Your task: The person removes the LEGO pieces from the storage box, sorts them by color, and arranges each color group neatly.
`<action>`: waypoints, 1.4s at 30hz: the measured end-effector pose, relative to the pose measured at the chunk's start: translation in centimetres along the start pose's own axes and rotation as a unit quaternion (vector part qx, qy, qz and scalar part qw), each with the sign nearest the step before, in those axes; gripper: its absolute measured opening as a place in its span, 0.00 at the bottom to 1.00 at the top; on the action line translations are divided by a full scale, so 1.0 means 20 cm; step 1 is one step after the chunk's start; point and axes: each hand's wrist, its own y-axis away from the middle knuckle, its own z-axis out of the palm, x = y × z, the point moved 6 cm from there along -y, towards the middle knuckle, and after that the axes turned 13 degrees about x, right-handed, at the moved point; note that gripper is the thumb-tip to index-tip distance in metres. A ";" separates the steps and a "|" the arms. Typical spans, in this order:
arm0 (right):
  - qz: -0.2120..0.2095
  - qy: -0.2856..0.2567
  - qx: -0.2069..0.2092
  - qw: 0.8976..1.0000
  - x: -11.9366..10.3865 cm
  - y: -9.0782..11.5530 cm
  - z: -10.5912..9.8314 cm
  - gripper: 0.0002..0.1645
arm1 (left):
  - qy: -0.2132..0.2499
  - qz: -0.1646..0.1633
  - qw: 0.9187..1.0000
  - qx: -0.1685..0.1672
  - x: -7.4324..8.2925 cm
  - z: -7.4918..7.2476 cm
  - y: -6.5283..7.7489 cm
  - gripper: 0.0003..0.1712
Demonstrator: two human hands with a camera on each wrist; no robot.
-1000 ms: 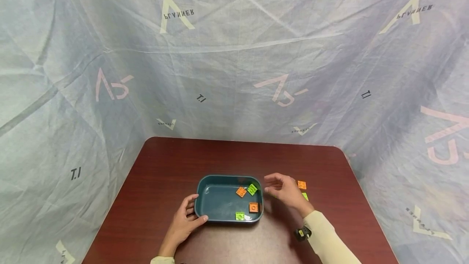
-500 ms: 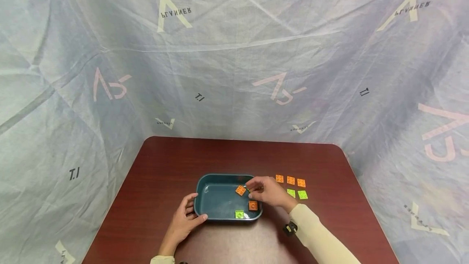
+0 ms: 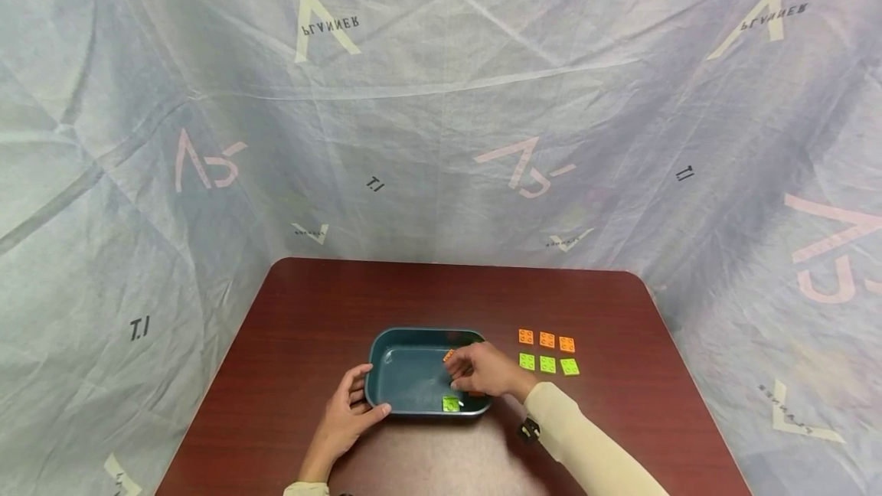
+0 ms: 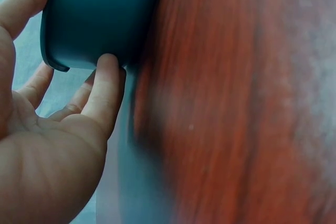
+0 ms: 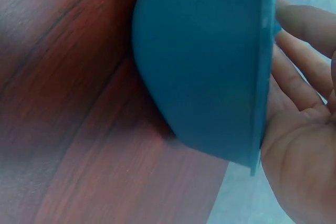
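A dark teal rectangular tub [image 3: 406, 412] stands on the table. My left hand [image 3: 347, 418] holds its left end, thumb at the front corner and fingers along the side; the left wrist view shows fingertips against the tub wall [image 4: 105, 14]. My right hand [image 3: 485, 370] reaches over the right rim into the tub, thumb and fingers apart and bent down beside an orange toy brick [image 3: 449, 356]. A lime green toy brick [image 3: 451, 404] lies near the front wall. Another orange brick [image 3: 476, 393] shows partly under the hand. In the right wrist view the tub wall [image 5: 205, 61] hides the fingertips.
Right of the tub, several bricks lie in two rows on the dark red table [image 3: 317, 305]: orange bricks [image 3: 547, 339] behind, green bricks [image 3: 547, 364] in front. Grey-white printed sheeting [image 3: 441, 159] hangs around the back and sides of the table.
My right hand has moved left from beside the tub to inside it, covering the green brick at the back right and uncovering the bricks on the table. My left hand stays put.
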 end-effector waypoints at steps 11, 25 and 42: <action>-0.009 0.039 -0.070 0.997 -0.01 -0.03 0.13 0.14 | 0.003 0.002 1.000 0.000 -0.01 0.00 0.00 0.50; -0.020 0.103 -0.094 0.990 0.00 -0.05 0.17 0.13 | 0.011 0.001 1.000 -0.001 -0.01 0.00 0.00 0.50; 0.006 0.077 -0.093 0.993 0.01 -0.05 0.16 0.11 | 0.013 0.001 1.000 -0.001 -0.01 0.00 0.00 0.50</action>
